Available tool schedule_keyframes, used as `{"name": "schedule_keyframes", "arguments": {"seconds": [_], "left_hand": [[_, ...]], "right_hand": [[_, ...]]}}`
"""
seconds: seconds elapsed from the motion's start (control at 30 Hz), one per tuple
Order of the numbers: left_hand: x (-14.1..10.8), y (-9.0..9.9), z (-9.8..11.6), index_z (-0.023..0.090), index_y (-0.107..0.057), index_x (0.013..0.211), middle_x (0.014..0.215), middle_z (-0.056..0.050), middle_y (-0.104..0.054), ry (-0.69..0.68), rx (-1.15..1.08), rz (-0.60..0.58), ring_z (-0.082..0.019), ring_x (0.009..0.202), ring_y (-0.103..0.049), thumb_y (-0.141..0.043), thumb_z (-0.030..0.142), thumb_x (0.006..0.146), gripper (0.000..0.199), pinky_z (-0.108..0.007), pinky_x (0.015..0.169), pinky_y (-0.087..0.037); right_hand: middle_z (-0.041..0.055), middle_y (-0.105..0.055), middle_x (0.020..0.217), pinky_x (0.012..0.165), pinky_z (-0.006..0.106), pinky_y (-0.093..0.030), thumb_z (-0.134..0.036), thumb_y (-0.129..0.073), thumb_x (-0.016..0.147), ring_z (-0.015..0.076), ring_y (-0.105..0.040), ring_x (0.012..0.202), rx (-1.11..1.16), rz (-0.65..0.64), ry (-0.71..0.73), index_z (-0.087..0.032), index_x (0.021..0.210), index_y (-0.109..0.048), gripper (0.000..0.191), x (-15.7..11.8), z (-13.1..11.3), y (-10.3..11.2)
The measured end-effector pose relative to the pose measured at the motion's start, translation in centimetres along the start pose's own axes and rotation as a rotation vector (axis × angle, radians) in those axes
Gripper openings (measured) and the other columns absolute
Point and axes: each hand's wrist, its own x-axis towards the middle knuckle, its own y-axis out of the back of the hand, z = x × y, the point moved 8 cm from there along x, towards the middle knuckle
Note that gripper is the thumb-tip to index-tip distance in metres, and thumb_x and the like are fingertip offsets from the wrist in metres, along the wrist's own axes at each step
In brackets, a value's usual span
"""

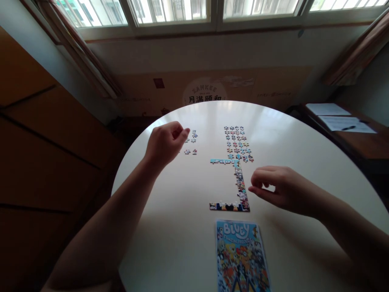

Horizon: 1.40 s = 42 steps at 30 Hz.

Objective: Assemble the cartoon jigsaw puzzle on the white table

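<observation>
My left hand (166,141) is closed above the table's far left part, beside a small group of loose puzzle pieces (194,140) that it partly covers; what its fingers hold, if anything, is hidden. My right hand (275,184) hovers just right of the joined puzzle border (241,184), its fingers curled with a gap between thumb and palm and nothing visible in them. The border has a top strip, a right side and a bottom strip, open toward the left. Beyond it, several loose pieces (232,144) lie in rows.
A colourful Bluey picture sheet (241,255) lies near the front of the round white table (176,231). At the right, papers (346,123) and a pen (348,127) rest on a brown surface. Windows and a wall are behind the table.
</observation>
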Motion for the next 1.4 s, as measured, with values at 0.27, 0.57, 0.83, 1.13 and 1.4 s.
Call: {"name": "schedule_keyframes", "arguments": {"seconds": [0.27, 0.57, 0.83, 1.13, 1.4], "left_hand": [[1.5, 1.1, -5.6, 0.02, -0.052, 0.061, 0.057, 0.002, -0.052, 0.117, 0.124, 0.139, -0.014, 0.056, -0.047, -0.063, 0.033, 0.085, 0.029, -0.029, 0.059, -0.032], [1.2, -2.3, -8.7, 0.017, -0.05, 0.065, 0.062, 0.004, -0.05, 0.126, 0.013, 0.223, -0.009, 0.062, -0.047, -0.064, 0.026, 0.09, 0.029, -0.024, 0.064, -0.035], [1.4, -3.3, -16.3, 0.02, -0.038, 0.065, 0.062, 0.006, -0.041, 0.386, -0.136, 0.379, -0.007, 0.06, -0.035, -0.055, 0.014, 0.098, 0.038, -0.023, 0.061, -0.033], [1.1, -3.1, -16.9, 0.02, -0.041, 0.064, 0.06, 0.006, -0.041, 0.405, -0.2, 0.451, -0.009, 0.059, -0.037, -0.055, 0.017, 0.095, 0.035, -0.025, 0.061, -0.034], [0.2, -2.6, -17.1, 0.022, -0.038, 0.059, 0.055, 0.006, -0.036, 0.443, -0.185, 0.438, -0.011, 0.054, -0.035, -0.054, 0.022, 0.084, 0.03, -0.026, 0.055, -0.031]], "right_hand": [[-0.0027, -0.053, 0.066, 0.049, 0.021, -0.038, -0.025, -0.061, 0.095, 0.0091, -0.046, 0.056, 0.067, 0.191, 0.101, -0.022, 0.077, -0.049, 0.022, -0.2, -0.6, 0.9], [-0.0049, -0.045, 0.058, 0.049, 0.025, -0.033, -0.03, -0.062, 0.094, 0.0095, -0.039, 0.051, 0.168, 0.179, 0.069, -0.022, 0.068, -0.047, 0.032, -0.2, -0.1, 0.8], [-0.0034, -0.037, 0.056, 0.048, 0.03, -0.026, -0.04, -0.056, 0.099, 0.0115, -0.031, 0.051, 0.212, 0.25, 0.054, -0.022, 0.061, -0.041, 0.044, -0.5, 0.0, 2.0], [-0.0041, -0.035, 0.054, 0.049, 0.03, -0.025, -0.038, -0.06, 0.096, 0.011, -0.03, 0.05, 0.226, 0.287, 0.038, -0.022, 0.058, -0.04, 0.045, -0.5, 0.1, 2.1], [-0.0049, -0.03, 0.055, 0.05, 0.03, -0.025, -0.037, -0.062, 0.093, 0.0111, -0.027, 0.053, 0.181, 0.369, -0.069, -0.022, 0.056, -0.034, 0.049, -0.3, 1.7, 1.1]]}}
